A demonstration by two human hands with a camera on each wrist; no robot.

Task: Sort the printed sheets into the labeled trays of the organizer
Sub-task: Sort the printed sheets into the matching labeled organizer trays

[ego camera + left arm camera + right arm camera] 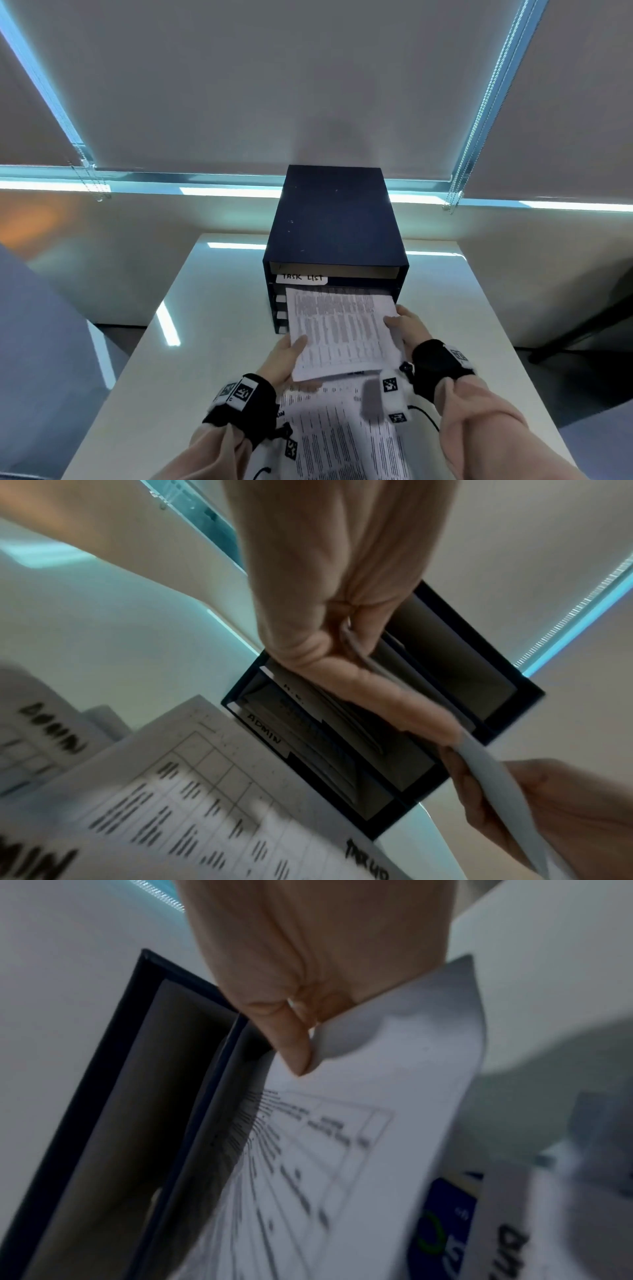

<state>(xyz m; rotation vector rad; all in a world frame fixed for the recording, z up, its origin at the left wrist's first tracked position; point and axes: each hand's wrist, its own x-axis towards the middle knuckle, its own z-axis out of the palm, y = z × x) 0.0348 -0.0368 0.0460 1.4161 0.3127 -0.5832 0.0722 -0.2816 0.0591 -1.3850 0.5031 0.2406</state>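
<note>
Sheet (342, 329) half inside organizer (334, 219), slot under "TASK LIST" label (301, 277). Your left hand (286, 359) pinches near corner at 7 o'clock, right hand (406, 325) pinches edge at 3 o'clock: two grips keep paper flat, square. Unsorted stack (342, 431) waits on desk (212, 308), nearest you.

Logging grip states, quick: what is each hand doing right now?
Left hand: holding the printed sheet's left edge.
Right hand: pinching the same sheet's right edge.
</note>
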